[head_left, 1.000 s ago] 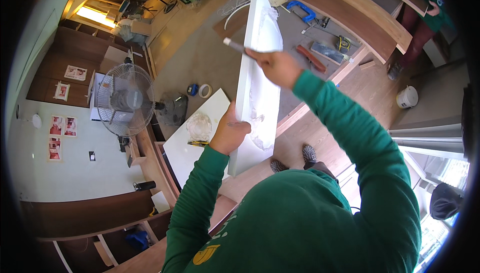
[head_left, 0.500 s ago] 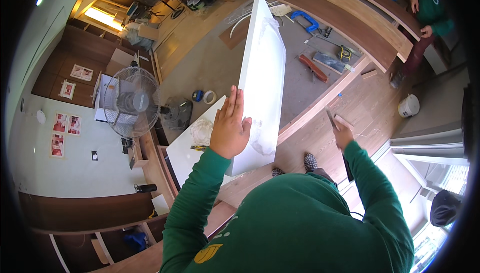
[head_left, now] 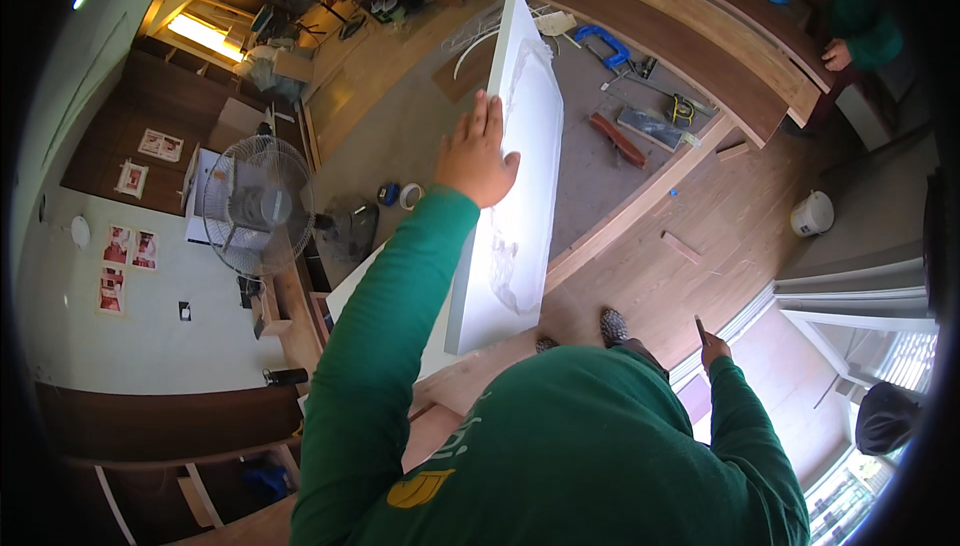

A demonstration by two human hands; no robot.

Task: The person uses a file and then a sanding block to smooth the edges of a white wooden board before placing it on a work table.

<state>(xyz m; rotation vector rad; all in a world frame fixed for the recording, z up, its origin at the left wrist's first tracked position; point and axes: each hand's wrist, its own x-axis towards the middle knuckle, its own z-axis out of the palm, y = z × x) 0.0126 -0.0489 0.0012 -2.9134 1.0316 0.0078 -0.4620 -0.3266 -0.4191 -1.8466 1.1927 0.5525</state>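
The left hand (head_left: 478, 156) lies flat, fingers spread wide, against the face of the white panel (head_left: 515, 176), which stands on edge directly beside and below it. The right hand (head_left: 712, 349) hangs low, well apart from the panel, closed around a thin dark tool (head_left: 699, 328). A pedestal fan (head_left: 250, 208) stands left of the left hand.

White flat panel (head_left: 520, 186) stands on edge, smudged grey
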